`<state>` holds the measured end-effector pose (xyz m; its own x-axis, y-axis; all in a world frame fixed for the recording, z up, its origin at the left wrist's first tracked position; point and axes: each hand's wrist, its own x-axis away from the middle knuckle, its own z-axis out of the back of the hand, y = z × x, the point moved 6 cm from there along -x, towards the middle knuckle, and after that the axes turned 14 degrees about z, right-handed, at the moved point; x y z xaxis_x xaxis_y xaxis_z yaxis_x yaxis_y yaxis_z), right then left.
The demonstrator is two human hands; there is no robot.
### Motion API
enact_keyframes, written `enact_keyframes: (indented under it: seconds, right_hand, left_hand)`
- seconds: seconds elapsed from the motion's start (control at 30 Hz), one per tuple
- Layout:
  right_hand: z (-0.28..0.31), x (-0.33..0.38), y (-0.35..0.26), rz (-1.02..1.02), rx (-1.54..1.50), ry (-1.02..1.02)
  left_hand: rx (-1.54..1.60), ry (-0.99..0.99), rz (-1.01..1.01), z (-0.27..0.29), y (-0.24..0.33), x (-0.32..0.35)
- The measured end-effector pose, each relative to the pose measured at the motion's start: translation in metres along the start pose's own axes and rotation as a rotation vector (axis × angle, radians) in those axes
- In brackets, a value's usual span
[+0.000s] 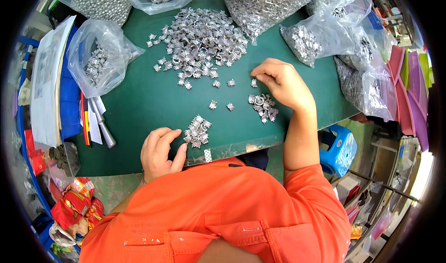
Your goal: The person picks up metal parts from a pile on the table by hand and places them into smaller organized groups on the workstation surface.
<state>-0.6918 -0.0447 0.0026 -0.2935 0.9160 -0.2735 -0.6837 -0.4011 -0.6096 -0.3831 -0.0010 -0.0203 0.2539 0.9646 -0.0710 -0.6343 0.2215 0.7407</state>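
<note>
My left hand (160, 154) rests at the table's front edge, thumb and fingers apart. Just right of its fingertips lies a small heap of silver metal pieces (197, 131), each with a bumpy, patterned face. My right hand (284, 85) reaches in over the table with thumb and index finger nearly together. A single metal piece (253, 82) lies just below those fingertips; whether something tiny is between them is too small to tell. A second small heap (264, 108) sits nearer me, below the right hand. A few loose pieces (213, 105) lie between the heaps.
A large pile of the same pieces (200, 42) covers the far middle of the green table (153, 100). Clear bags of metal parts (103, 58) stand along the far and right edges. Pens (86, 121) and a metal tool (106, 130) lie at left. A blue stool (341, 151) stands below right.
</note>
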Motion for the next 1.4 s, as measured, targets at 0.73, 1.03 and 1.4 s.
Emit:
enact_keyframes:
  seconds: [0.73, 1.03, 1.4]
  right_hand:
    - [0.016, 0.0, -0.014, -0.005, -0.213, -0.188]
    - [-0.029, -0.033, -0.032, 0.186, 0.07, -0.156]
    - [-0.004, -0.021, -0.015, 0.105, -0.084, 0.033]
  left_hand:
    - [0.001, 0.003, 0.007, 0.0, -0.002, 0.002]
    - [-0.002, 0.001, -0.001, 0.001, 0.002, 0.001]
    - [-0.014, 0.005, -0.012, 0.0, 0.002, 0.001]
